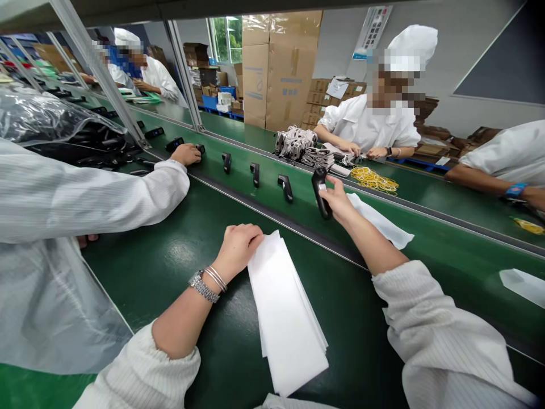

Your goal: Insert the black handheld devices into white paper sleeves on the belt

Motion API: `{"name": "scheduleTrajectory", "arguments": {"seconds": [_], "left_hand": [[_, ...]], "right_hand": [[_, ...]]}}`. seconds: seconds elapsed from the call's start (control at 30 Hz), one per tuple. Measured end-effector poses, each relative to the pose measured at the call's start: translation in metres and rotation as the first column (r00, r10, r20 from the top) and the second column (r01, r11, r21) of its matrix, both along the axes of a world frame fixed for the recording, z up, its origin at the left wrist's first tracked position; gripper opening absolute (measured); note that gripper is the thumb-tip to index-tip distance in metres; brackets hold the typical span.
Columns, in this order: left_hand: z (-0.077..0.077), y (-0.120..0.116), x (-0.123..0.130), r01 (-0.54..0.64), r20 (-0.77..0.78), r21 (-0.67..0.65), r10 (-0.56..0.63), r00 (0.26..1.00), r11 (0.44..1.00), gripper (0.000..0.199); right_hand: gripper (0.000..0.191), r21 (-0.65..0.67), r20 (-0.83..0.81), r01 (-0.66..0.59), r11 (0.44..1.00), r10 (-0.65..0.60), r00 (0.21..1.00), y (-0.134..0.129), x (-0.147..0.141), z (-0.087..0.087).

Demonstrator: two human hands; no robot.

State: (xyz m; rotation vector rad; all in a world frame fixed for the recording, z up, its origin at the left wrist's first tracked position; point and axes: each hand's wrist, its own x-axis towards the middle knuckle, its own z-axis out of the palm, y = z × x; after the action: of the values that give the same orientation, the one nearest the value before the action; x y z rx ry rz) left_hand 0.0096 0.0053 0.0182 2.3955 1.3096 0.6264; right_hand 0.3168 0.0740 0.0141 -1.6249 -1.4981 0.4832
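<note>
Factory line's green surface (140, 284) carries a stack of white sheets (285, 318), with the left grip (238, 248) curled on its top edge, its hold unclear. Right grip (336, 200) closes firmly around a black handheld device (320, 190), just beside a loose white sheet (381, 220).

No legible text in view. A white rectangular wall sign (373, 32) on the far wall carries blue and dark lettering, too small and oblique to read. A tall brown corrugated cardboard carton (279, 71) bears blue printed marks on its side, likewise unreadable.
</note>
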Motion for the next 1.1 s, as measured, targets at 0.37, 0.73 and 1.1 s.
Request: {"name": "scheduleTrajectory", "arguments": {"seconds": [0.37,0.73,1.1], "left_hand": [[0.011,-0.011,0.003,0.095,0.349,0.117,-0.131,0.928,0.989,0.007],[0.015,-0.016,0.006,0.040,0.474,0.072,-0.070,0.878,0.997,0.009],[0.018,-0.019,0.006,0.060,0.403,0.165,-0.123,0.907,0.984,0.011]], "right_hand": [[0.086,0.214,-0.697,-0.418,0.883,0.438,0.568,-0.059,-0.121,0.011],[0.058,0.114,-0.816,-0.216,0.970,0.215,0.536,-0.055,-0.114,0.025],[0.039,-0.002,-0.584,-0.514,0.858,0.416,0.697,-0.075,-0.133,0.009]]}}
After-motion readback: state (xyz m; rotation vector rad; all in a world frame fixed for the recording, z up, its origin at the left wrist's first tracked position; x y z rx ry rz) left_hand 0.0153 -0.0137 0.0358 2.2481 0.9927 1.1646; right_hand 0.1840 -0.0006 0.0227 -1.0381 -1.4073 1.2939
